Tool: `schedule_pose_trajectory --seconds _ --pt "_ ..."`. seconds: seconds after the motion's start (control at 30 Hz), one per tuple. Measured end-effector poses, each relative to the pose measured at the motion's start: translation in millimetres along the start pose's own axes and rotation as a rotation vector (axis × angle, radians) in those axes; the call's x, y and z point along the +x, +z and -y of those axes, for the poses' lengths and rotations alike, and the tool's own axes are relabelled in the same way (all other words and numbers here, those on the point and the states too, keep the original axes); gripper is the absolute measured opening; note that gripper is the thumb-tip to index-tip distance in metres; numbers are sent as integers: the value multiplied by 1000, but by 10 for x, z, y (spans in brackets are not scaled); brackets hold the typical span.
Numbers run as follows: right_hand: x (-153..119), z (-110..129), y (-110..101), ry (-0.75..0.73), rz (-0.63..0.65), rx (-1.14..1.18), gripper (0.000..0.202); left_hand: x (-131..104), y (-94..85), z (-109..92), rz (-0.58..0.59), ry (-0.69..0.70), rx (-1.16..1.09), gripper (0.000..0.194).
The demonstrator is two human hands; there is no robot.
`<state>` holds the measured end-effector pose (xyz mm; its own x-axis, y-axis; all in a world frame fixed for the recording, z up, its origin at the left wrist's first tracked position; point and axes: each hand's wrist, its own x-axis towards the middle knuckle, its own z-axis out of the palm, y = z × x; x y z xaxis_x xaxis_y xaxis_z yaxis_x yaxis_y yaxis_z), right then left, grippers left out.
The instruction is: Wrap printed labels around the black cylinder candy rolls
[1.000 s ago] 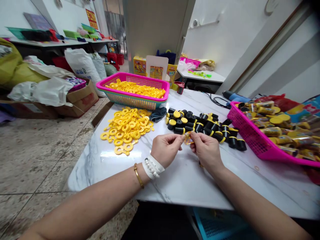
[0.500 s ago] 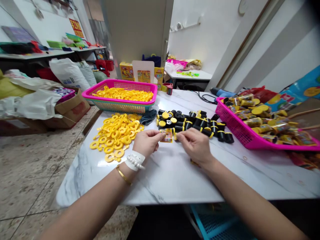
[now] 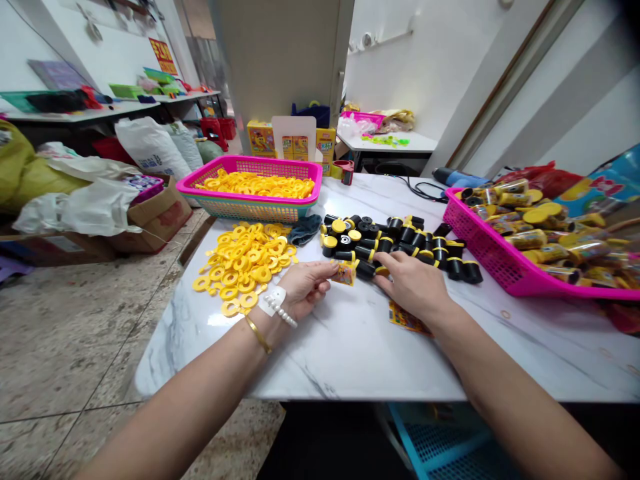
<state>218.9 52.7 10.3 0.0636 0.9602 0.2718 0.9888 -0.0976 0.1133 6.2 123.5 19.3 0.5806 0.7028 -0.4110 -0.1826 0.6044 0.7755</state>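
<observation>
My left hand (image 3: 306,287) pinches a small yellow-orange printed label (image 3: 346,273) between thumb and fingertips, above the white table. My right hand (image 3: 414,283) is at the near edge of a pile of black cylinders with yellow caps (image 3: 395,227). Its thumb and fingers close around the end of one black cylinder (image 3: 365,269); the exact contact is partly hidden. Under my right palm lie more printed labels (image 3: 407,319), partly covered. Left of the cylinders is a loose heap of yellow rings (image 3: 245,260).
A pink basket (image 3: 187,187) of yellow pieces stands at the back left, beside a dark cloth (image 3: 305,230). On the right, another pink basket (image 3: 480,260) holds capped, printed tubes. Behind are a tape roll (image 3: 343,172), yellow boxes (image 3: 261,139) and a blue tool with a cable (image 3: 457,177).
My right hand has moved away from the label to the black cylinders, its fingers spreading around one. The left hand keeps the label. The labels under my right hand show more, and the view has shifted slightly.
</observation>
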Motion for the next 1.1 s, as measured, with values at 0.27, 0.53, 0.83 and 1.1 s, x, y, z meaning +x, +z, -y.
schedule_pose_trajectory --seconds 0.27,0.53,0.83,1.1 --pt "-12 -1 -101 193 -288 539 29 39 -20 -2 -50 24 -104 5" --pt "-108 246 -223 79 -68 1539 28 28 29 -1 -30 -47 -206 13" --pt "-94 261 -192 19 -139 1369 28 10 34 -21 25 -47 -253 16" --pt "-125 256 -113 -118 -250 1135 26 2 48 50 19 80 -120 10"
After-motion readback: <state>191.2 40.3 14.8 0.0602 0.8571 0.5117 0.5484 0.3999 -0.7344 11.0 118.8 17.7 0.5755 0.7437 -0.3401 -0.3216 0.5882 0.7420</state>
